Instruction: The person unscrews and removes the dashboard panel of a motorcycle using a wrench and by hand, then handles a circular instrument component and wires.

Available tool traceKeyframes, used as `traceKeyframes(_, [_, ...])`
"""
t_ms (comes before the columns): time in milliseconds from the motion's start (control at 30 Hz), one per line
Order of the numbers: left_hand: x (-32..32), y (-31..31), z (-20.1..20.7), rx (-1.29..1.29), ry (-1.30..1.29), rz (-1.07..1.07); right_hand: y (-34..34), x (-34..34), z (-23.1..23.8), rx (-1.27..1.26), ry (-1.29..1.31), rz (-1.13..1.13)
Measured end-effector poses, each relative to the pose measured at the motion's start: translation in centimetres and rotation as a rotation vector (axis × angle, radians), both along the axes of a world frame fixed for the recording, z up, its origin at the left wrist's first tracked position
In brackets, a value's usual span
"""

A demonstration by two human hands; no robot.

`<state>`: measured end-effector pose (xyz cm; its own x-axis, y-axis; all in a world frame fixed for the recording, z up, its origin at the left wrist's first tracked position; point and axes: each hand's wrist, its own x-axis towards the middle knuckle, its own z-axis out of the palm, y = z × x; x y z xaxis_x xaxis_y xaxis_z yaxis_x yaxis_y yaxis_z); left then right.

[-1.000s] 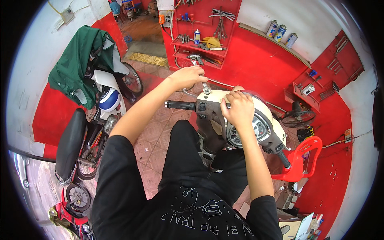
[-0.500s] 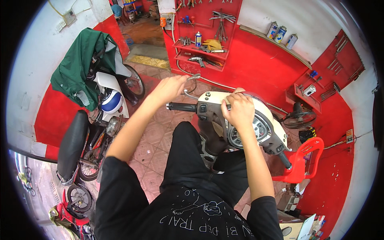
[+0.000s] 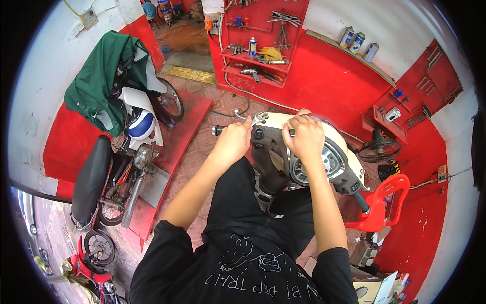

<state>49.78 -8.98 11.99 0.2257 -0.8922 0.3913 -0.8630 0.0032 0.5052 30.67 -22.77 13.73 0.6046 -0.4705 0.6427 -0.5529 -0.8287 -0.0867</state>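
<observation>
A scooter's handlebar cover [image 3: 331, 134], cream with a dark grey inner face and a round instrument cluster [image 3: 329, 161], stands in front of me. My left hand [image 3: 234, 141] is closed around a silver wrench [image 3: 260, 117]. The wrench's head lies at the round fitting on the cover's upper left corner; most of its handle is hidden in my fist. Behind that hand is the left handlebar grip [image 3: 216, 130], with its brake lever [image 3: 239, 114] beyond. My right hand [image 3: 308, 136] is closed over the middle of the cover, above the gauges. A dark edge shows beneath its fingers.
A red plastic chair [image 3: 390, 202] stands to the right, near the right handlebar grip [image 3: 361, 202]. On the left are a motorbike under a green cover [image 3: 101, 76] and another with a black seat [image 3: 90, 182]. Red tool shelves [image 3: 258, 68] hang on the far wall.
My left hand has come down and right with the wrench, from above the brake lever to the fitting at the cover's corner. My right hand keeps its place.
</observation>
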Motion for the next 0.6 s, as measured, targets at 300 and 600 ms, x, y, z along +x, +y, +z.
traceKeyframes(300, [-1.3,-1.1,0.8,0.090,-0.034,0.045,0.0,0.0,0.1,0.008,0.009,-0.009])
traceKeyframes(600, [-0.3,-1.4,1.6,0.205,-0.065,0.101,0.0,0.0,0.0,-0.008,0.003,-0.007])
